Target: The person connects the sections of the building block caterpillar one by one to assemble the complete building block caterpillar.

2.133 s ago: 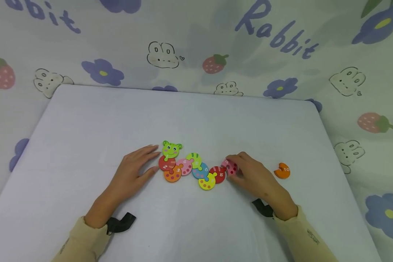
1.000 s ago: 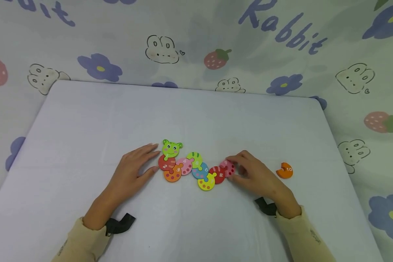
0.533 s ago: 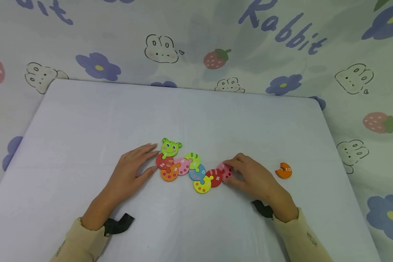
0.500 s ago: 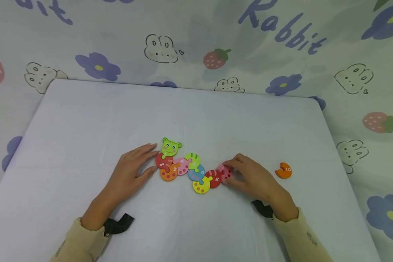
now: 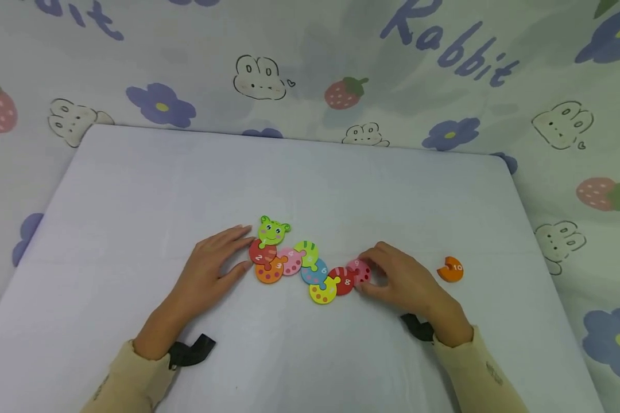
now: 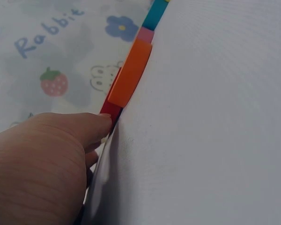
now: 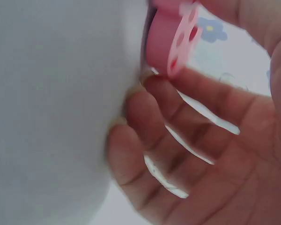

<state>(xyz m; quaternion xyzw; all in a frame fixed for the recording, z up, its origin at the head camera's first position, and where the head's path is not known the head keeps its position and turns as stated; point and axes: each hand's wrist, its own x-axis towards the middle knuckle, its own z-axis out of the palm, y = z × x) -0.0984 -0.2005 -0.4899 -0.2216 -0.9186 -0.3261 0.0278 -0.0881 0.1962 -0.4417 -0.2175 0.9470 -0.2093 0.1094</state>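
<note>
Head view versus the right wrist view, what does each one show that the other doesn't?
Only the head view shows the whole caterpillar chain, its green face piece, the loose orange piece 10 lying apart on the white table, and the left hand flat against the chain's red end. Only the right wrist view shows the curled fingers from the palm side, with fingertips on the table. Both show the right hand holding the pink spotted piece.

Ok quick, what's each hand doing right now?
Left hand: open, fingers flat against the red number 2 piece.
Right hand: pinching the pink number 9 piece.
</note>
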